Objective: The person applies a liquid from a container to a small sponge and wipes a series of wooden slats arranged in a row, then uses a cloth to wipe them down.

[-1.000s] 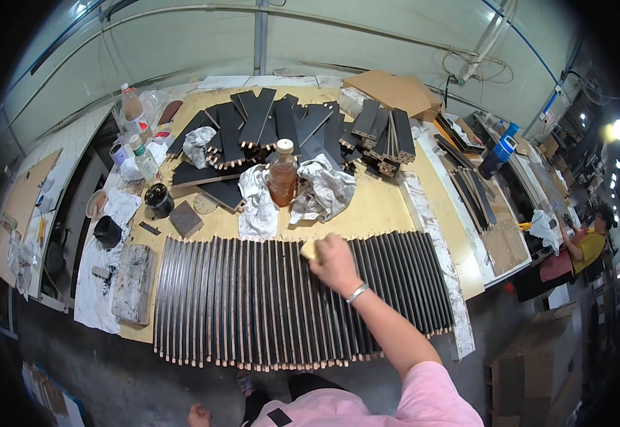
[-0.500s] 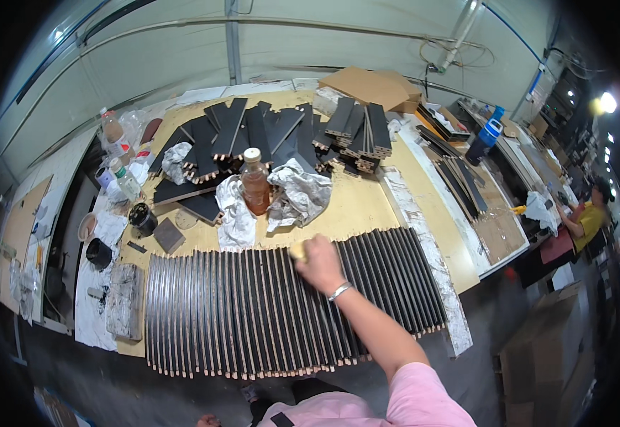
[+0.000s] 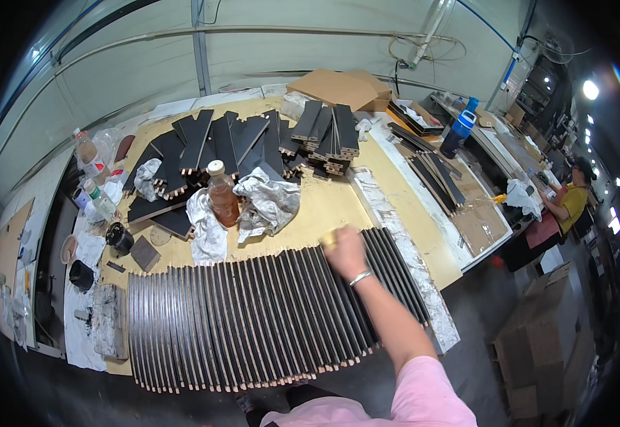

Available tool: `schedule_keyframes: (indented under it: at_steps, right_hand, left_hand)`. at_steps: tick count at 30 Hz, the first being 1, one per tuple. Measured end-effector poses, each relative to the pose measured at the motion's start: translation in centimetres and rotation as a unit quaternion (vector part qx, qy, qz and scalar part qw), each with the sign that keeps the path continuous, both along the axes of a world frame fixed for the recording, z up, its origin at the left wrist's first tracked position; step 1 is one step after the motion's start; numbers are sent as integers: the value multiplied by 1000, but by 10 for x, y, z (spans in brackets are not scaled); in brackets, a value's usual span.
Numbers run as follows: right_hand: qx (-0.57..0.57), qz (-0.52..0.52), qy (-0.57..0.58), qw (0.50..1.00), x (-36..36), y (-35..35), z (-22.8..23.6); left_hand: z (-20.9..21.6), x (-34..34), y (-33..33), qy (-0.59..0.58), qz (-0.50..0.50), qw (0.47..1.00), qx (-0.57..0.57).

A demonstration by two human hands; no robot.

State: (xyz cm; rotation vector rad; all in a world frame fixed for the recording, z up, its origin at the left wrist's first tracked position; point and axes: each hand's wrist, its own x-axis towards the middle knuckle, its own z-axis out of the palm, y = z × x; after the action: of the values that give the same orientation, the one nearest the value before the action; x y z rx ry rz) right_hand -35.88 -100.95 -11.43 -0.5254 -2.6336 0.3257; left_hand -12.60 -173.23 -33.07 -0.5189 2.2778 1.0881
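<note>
A wide row of narrow black wooden strips [image 3: 253,320] with bare wood ends lies side by side along the table's near edge. My right hand [image 3: 348,255], a bracelet at its wrist, is closed round a small yellow sponge [image 3: 329,240]. It is over the far ends of the strips, right of the row's middle; motion blurs the fingers a little. Beyond the row stands a bottle of amber liquid [image 3: 222,196], flanked by a crumpled, stained rag [image 3: 267,203] and a white cloth [image 3: 207,231]. My left hand is out of view.
Black boards [image 3: 207,139] are piled at the back, with another stack [image 3: 328,135] beside them. A stained block [image 3: 111,320] borders the row on the left; a long paint-smeared board [image 3: 402,235] borders it on the right. Black pots [image 3: 118,238] stand left. A co-worker [image 3: 570,203] is far right.
My right hand has moved to the right across the strips with the sponge. My left hand, partly visible at the lower edge before, has gone from view. The whole view has shifted slightly.
</note>
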Motion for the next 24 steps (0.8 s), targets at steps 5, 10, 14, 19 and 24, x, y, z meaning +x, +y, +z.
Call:
schedule_keyframes:
  at_steps: [5, 10, 14, 19, 24]
  right_hand:
    - [53, -137, 27, 989, 43, 119, 13]
    - [11, 86, 18, 996, 16, 32, 2]
    - [-12, -120, 29, 992, 47, 152, 0]
    - [3, -152, -4, 988, 69, 183, 4]
    - [81, -230, -1, 970, 100, 202, 10]
  left_hand:
    - [-5, -14, 20, -4, -20, 1000, 4]
    - [-2, -12, 26, -10, -18, 1000, -9]
    - [-8, -28, 52, -10, -47, 999, 1]
    - [-4, -19, 51, -13, -39, 999, -11]
    - [-9, -24, 66, -13, -66, 998, -2]
